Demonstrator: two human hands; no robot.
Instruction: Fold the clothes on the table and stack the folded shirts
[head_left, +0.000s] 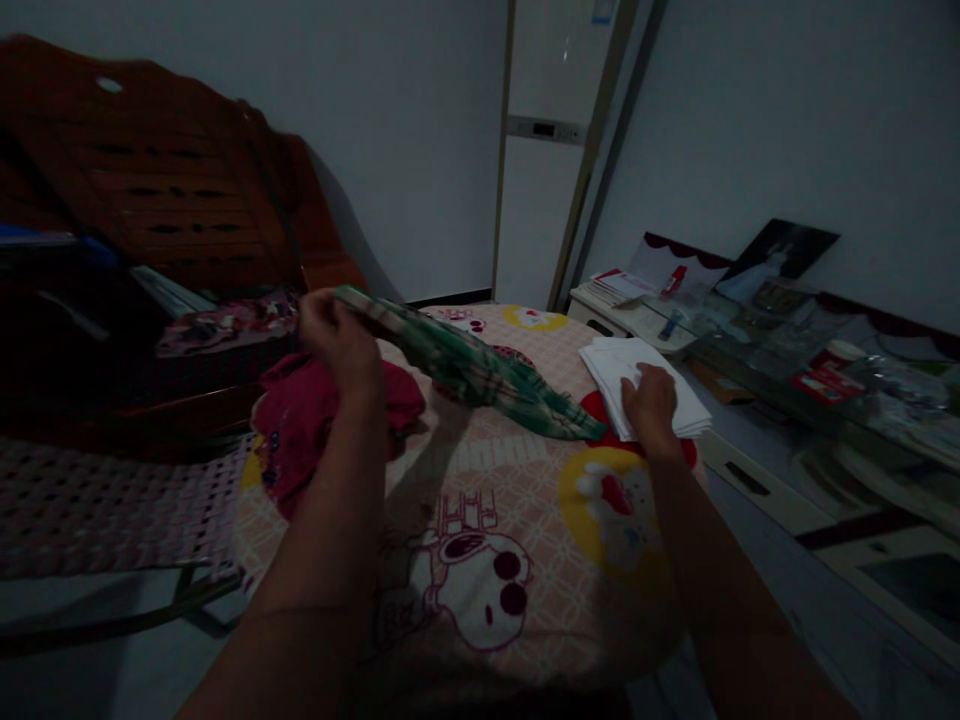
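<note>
Head view: a person's two bare hands work above a round counter [592,640] draped in a pink, lattice-patterned cover printed with a cartoon dog [480,600] and yellow roundels. The left hand [341,335], raised over the far left part of the counter, has its fingers closed on one end of a green plaid cloth [472,365]. From this grip the cloth slants downward to the right across the middle of the counter, its lower end lying near the stack of white sheets [611,370]; whether that end touches the counter cannot be told. The right hand [651,402] lies on top of the stack with fingers slightly bent; whether it grips any sheet cannot be determined. The stack sits at the right edge of the counter, partly over a red area of the cover. A magenta garment [300,430] is bunched at the left edge, partly hidden by the left forearm. Surroundings: at left, a carved wooden chair [172,195] and a woven seat [135,510]; at the back, a tall white cabinet-like unit [536,215] with a small dark display; at right, a glass shelf [720,345] carrying assorted small items, with a dark framed picture [776,255] leaning behind it. The scene is dimly lit.
</note>
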